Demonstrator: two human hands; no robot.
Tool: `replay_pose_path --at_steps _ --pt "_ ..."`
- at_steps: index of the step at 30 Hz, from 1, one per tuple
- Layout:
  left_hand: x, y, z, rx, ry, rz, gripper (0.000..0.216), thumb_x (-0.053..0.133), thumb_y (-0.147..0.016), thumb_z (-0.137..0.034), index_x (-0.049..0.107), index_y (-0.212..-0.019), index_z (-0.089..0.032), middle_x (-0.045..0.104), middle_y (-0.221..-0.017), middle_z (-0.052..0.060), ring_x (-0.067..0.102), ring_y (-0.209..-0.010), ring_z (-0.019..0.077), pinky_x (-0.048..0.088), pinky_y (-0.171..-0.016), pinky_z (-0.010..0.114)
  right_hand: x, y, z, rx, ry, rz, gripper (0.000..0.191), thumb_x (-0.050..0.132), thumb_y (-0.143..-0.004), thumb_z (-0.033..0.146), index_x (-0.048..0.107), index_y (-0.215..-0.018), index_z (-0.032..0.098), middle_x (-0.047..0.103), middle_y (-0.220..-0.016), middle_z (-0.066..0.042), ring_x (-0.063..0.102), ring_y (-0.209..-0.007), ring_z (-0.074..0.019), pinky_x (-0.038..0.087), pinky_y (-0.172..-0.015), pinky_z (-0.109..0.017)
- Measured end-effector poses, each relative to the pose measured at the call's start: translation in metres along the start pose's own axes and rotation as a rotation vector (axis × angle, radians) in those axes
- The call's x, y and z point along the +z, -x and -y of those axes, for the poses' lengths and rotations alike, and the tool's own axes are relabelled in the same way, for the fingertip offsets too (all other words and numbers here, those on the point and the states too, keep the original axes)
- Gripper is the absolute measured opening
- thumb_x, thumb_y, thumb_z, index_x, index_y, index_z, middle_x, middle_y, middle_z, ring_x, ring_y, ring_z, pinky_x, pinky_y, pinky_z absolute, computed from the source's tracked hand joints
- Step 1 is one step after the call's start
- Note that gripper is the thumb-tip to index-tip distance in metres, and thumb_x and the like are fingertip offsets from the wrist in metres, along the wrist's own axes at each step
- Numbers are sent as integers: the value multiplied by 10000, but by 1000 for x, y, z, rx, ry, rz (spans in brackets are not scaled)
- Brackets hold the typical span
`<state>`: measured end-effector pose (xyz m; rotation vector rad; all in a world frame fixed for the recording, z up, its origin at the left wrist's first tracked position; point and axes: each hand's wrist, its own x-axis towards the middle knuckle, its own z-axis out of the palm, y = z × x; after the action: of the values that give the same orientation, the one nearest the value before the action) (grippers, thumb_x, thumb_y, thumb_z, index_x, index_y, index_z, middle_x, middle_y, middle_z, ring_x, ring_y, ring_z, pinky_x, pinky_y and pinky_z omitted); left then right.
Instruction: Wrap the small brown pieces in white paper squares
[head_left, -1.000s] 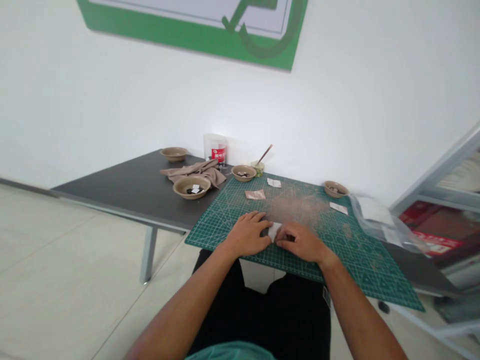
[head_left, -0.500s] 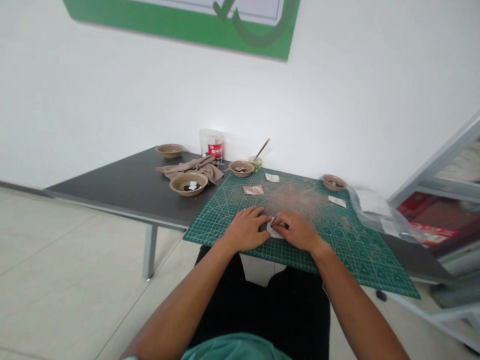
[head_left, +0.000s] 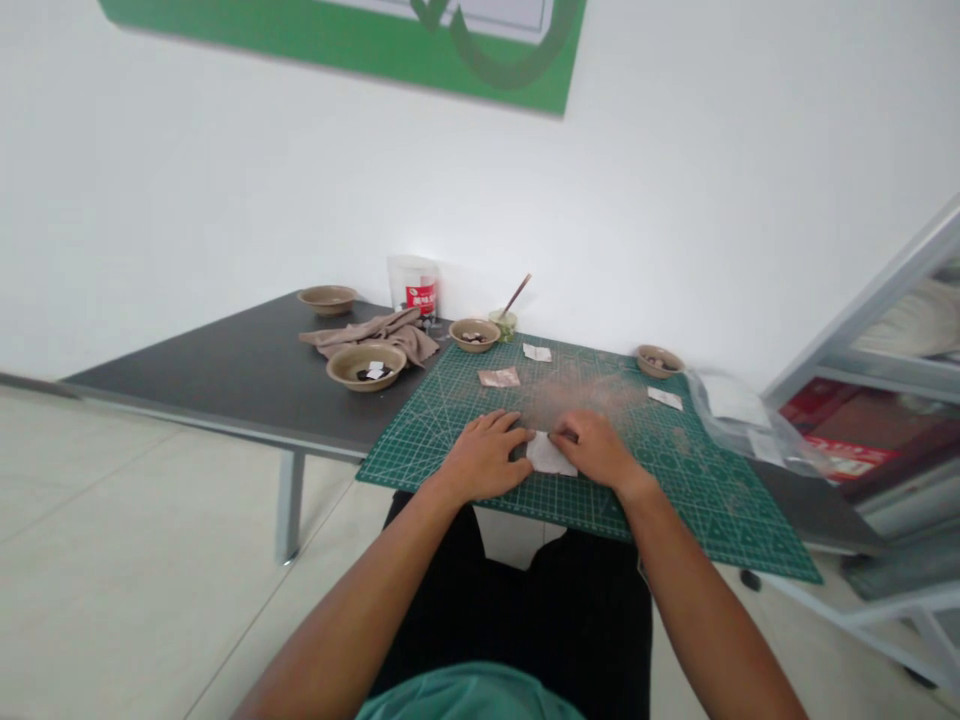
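- White sheet [head_left: 550, 458] lies on green mat [head_left: 405, 447], near its front edge.
- Left hand [head_left: 486, 457] spread wide at the sheet's left side.
- Right hand [head_left: 594, 447] bunched narrow at its top; I can't tell what it grips.
- Might tear if pulled unevenly; nearby brown dust [head_left: 589, 392] might smear it.

A small, pale, whitish sheet [head_left: 553, 457], paper or cloth, lies flat on the green cutting mat [head_left: 739, 510], near the mat's front edge and roughly midway along it. It looks four-sided, its near edge slightly uneven. The left hand [head_left: 486, 460] meets its left side; the fingers of the right hand [head_left: 592, 448] cover its far right corner.
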<state>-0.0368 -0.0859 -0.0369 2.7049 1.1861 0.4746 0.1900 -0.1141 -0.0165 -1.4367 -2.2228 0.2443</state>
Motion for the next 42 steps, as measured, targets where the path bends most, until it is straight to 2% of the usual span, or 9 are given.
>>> replay_pose_path --at_steps 5,11,15,18,23,29,34,38,42 --pt "0 1 -1 8 19 -6 505 518 -879 -435 564 -1370 -330 449 -1524 51 358 -1434 317 284 -1167 507 -6 10 6 -94 -37 115 56 686 -875 259 679 -826 233 722 -895 -1 637 -843 -169 403 -894 -349" --pt "-1 0 -3 -3 30 -14 509 520 -879 -438 561 -1374 -330 456 -1516 39 352 -1436 313 280 -1173 503 1 1 3 -28 15 1 135 569 -946 253 656 -855 202 701 -937 -65 604 -935 -214 377 -894 -392" --pt "-1 0 -3 -4 34 -7 497 527 -875 -437 573 -1358 -330 450 -1520 39 352 -1436 316 272 -1175 511 -5 7 4 -87 -8 78 76 662 -887 253 661 -821 217 703 -870 -15 611 -832 -177 395 -868 -353" --pt "-1 1 -3 14 28 -8 489 503 -891 -452 575 -1356 -316 453 -1516 51 357 -1432 314 285 -1167 508 -1 9 11 -139 -32 113 77 680 -882 275 660 -822 229 711 -897 4 621 -868 -164 399 -880 -329" --pt "-1 1 -3 9 15 -29 494 507 -890 -438 567 -1366 -322 456 -1511 60 362 -1430 314 290 -1163 504 0 4 3 -13 36 -20 133 574 -935 249 639 -833 195 685 -894 -58 590 -888 -210 371 -882 -396" --pt "-1 2 -4 18 23 -22 484 506 -888 -431 577 -1352 -319 462 -1509 51 372 -1423 312 289 -1166 508 0 11 11 -107 4 87 52 659 -875 234 636 -829 228 695 -895 2 606 -832 -161 397 -843 -323" --pt "-2 2 -4 -5 19 -26 493 509 -883 -420 565 -1365 -330 447 -1521 41 359 -1431 309 275 -1174 505 2 3 5 -2 57 -33 117 559 -933 234 619 -837 203 669 -917 -68 574 -919 -221 366 -872 -390" --pt "-1 1 -3 5 18 -21 491 518 -878 -424 574 -1356 -325 458 -1511 46 371 -1423 315 287 -1167 508 -6 8 3 -57 18 53 92 644 -886 234 634 -797 215 676 -841 -16 589 -796 -174 402 -828 -340" --pt "-2 2 -4 22 18 -27 487 498 -894 -439 574 -1357 -308 452 -1517 53 363 -1428 313 292 -1164 503 3 7 9 -88 -4 75 79 650 -901 274 653 -838 227 695 -922 -16 606 -889 -179 395 -876 -340"
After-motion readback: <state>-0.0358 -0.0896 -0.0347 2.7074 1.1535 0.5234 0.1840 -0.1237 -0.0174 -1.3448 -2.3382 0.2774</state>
